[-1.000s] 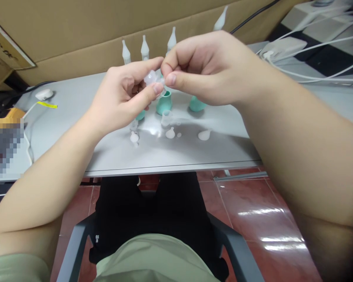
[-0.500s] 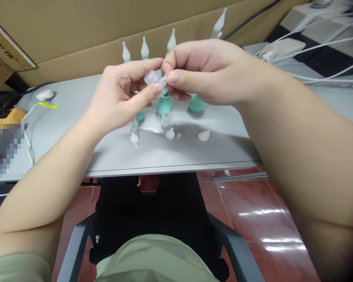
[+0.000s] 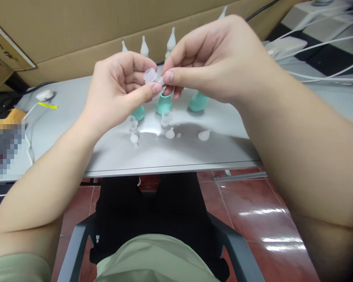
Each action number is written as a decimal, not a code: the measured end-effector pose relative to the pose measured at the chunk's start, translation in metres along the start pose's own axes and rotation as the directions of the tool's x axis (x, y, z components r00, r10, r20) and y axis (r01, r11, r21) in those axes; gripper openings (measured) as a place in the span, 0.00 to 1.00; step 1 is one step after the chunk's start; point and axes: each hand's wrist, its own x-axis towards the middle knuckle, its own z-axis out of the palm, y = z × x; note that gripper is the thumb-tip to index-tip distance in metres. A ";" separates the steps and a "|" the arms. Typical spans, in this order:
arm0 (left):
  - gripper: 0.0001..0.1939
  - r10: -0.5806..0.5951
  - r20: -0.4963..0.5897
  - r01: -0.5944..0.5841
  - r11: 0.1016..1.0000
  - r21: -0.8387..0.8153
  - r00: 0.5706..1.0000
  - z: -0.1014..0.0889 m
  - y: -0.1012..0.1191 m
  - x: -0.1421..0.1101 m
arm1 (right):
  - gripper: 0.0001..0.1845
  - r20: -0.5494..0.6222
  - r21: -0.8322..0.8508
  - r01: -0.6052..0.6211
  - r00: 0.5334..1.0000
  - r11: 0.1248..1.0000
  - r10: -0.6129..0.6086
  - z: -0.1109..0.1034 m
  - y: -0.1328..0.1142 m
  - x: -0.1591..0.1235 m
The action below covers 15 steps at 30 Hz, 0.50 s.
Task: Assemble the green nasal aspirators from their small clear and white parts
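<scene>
Between thumb and fingers, my left hand (image 3: 119,80) grips a small translucent plastic fitting (image 3: 150,76) with a cup-shaped end. My right hand (image 3: 208,62) pinches the fitting's narrower end; whether it also holds a smaller part is hidden by the fingertips. Below the hands stand teal squeeze bulbs: a middle bulb (image 3: 164,105) with an open neck, a right bulb (image 3: 199,102) and a left bulb (image 3: 139,113), both partly covered. Nearer me lie another translucent fitting (image 3: 166,118) and a left fitting (image 3: 132,123). Small white flaps lie in front: middle flap (image 3: 170,134), right flap (image 3: 204,135), left flap (image 3: 134,138).
Behind my hands rise several white pointed nozzles, among them a tall nozzle (image 3: 171,41). A cardboard wall (image 3: 82,35) backs the grey table (image 3: 120,158). White cables (image 3: 326,43) and boxes crowd the right; a white device (image 3: 44,95) lies left. Chair arms flank my lap.
My right hand has risen slightly and its wrist has turned, with the thumb still at the fitting. The left fingers have opened out a little, showing more of the fitting's cup end.
</scene>
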 end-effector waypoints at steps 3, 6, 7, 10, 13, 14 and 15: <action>0.44 0.070 -0.076 -0.073 0.997 -0.026 0.995 0.003 0.002 0.000 | 0.26 -0.041 -0.066 -0.004 0.999 0.998 0.001 0.000 -0.003 -0.001; 0.42 0.049 -0.041 -0.050 0.998 -0.024 0.998 0.001 0.005 0.003 | 0.27 -0.064 -0.144 -0.020 0.998 0.989 0.011 0.000 -0.005 -0.002; 0.42 0.036 -0.013 -0.036 0.999 -0.022 0.999 -0.001 0.005 0.004 | 0.27 -0.068 -0.161 -0.027 0.998 0.987 0.017 0.000 -0.006 -0.002; 0.44 0.023 0.036 -0.023 1.000 -0.017 0.999 -0.007 -0.001 0.007 | 0.30 -0.073 -0.175 -0.042 0.997 0.984 0.029 0.001 -0.006 -0.002; 0.48 0.010 0.037 -0.009 1.000 -0.019 0.999 -0.009 -0.009 0.008 | 0.32 -0.066 -0.131 -0.046 0.997 0.990 0.038 0.003 -0.003 -0.001; 0.49 0.017 0.035 -0.016 1.000 -0.027 0.999 -0.009 -0.009 0.008 | 0.32 -0.059 -0.111 -0.043 0.998 0.993 0.037 0.003 -0.002 0.000; 0.51 0.034 0.036 -0.033 0.999 -0.043 0.999 -0.009 -0.006 0.008 | 0.32 -0.052 -0.094 -0.040 0.998 0.995 0.035 0.003 -0.002 0.000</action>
